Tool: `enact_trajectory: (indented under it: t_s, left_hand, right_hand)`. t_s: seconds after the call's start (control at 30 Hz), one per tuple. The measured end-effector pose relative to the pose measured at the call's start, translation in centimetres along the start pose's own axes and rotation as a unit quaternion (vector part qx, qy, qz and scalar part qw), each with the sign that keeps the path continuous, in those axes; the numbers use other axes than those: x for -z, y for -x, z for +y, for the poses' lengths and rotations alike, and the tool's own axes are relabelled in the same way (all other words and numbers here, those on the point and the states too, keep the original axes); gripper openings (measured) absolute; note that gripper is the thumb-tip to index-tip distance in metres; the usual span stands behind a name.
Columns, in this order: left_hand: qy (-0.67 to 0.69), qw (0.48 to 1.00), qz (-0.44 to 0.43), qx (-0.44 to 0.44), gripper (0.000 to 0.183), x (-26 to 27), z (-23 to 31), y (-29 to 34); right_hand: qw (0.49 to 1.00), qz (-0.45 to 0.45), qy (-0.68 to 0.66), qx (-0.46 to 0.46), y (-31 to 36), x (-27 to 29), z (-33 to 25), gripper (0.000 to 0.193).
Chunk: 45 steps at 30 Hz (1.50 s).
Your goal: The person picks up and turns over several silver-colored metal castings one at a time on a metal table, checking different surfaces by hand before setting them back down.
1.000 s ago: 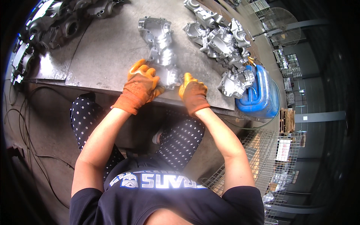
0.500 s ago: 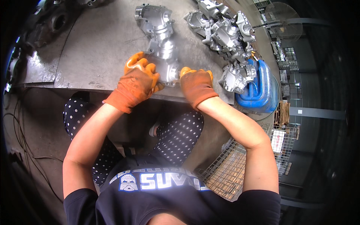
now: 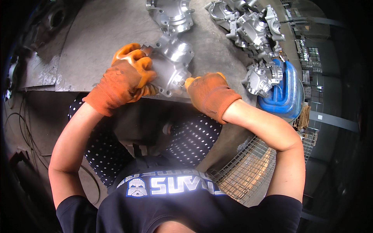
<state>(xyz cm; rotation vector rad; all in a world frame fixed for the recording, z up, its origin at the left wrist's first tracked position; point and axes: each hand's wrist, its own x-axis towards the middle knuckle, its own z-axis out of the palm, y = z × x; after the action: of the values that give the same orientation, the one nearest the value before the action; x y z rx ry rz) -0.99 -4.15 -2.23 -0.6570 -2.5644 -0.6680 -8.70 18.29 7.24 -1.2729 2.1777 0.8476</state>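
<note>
Has 2 gloved hands set apart, on opposite sides of the near casting (image 3: 171,75), silver and close to the front edge of the steel tabletop (image 3: 105,31); cannot tell whether overhanging. Curls the left hand (image 3: 130,73) against the casting's left flank, with undersides of the fingers hidden; cannot tell whether clamped or only bracing. Bends the right hand (image 3: 211,95) at the lower right corner, fingers folded; cannot tell whether touching metal or pinching something small. Beyond, in line with the first, 1 far casting (image 3: 171,15), cropped by the upper border of the view. To the left, a broad bare stretch of steel as far as a dark seam, then dim, blurred castings (image 3: 42,23). To the right, a narrower free strip before a casting pile (image 3: 252,29), with 1 lone casting (image 3: 262,79) nearer the right edge, overlapping a blue jug (image 3: 287,93) in view. Below the front edge, dotted trousers (image 3: 194,136); lower right, a wire mesh cage (image 3: 243,173), partly behind the right forearm.
</note>
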Motion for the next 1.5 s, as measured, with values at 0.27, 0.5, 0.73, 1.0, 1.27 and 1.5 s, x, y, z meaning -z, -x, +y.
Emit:
enact_trajectory:
  t_s: [0.27, 0.5, 0.73, 1.0, 1.27, 1.5]
  left_hand:
    - [0.037, 0.996, -0.066, -0.046, 0.031, 1.4, -1.9, 0.2]
    - [0.028, 0.995, -0.070, -0.069, 0.032, 1.5, -2.2, 0.0]
    - [-0.013, 0.995, -0.077, -0.068, 0.030, 1.6, -1.8, -0.1]
    - [-0.049, 0.995, 0.062, -0.068, 0.034, 5.5, -4.4, -6.6]
    - [-0.178, 0.975, -0.099, 0.091, 0.033, 1.2, -7.1, -9.6]
    - [-0.189, 0.958, 0.072, 0.203, 0.027, 0.7, -0.7, -3.7]
  right_hand:
    - [0.989, 0.040, -0.089, 0.110, -0.3, -0.3, 0.2, 0.018]
    - [0.964, 0.044, -0.148, 0.216, -0.8, -1.1, 2.2, 0.027]
    - [0.905, 0.106, -0.308, 0.274, -1.2, -2.9, 3.4, 0.047]
    - [0.751, 0.331, -0.560, 0.113, 2.8, -4.7, -2.7, 0.037]
    - [0.918, 0.357, -0.138, -0.109, 0.8, -5.2, -5.4, 0.032]
    - [0.915, 0.271, -0.063, -0.292, 0.0, -7.1, 5.9, 0.032]
